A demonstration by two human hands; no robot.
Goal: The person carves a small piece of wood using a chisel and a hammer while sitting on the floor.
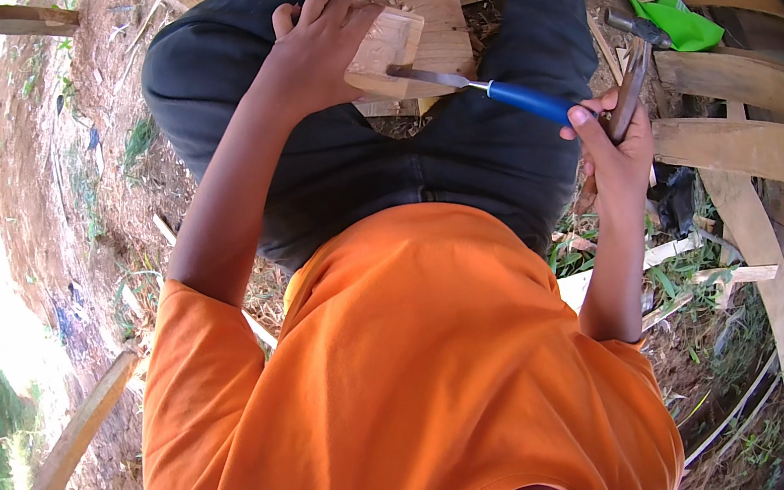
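A blue-handled chisel [503, 93] is held at about 1 o'clock from the middle of the view, above the dark trousers [526, 56]. Its long axis is laid aslant: the blade is aimed between 9 and 10 o'clock, the butt between 3 and 4. A flat, greyish metal blade is joined to a smooth, rounded handle by a bright ferrule. The tip is brought over the lower edge of a pale wooden block [382, 51]; whether the wood is touched cannot be told.

The chisel's handle end is pinched between thumb and fingers of the right hand [617, 147], at 2 to 3 o'clock, where a brown wooden handle [629, 91] is also grasped. The left hand [323, 52], at 12 o'clock, is laid against the block's 9 o'clock side with fingers bent; how firmly it is gripped cannot be told. A wider board [444, 19] is seen beyond the block.
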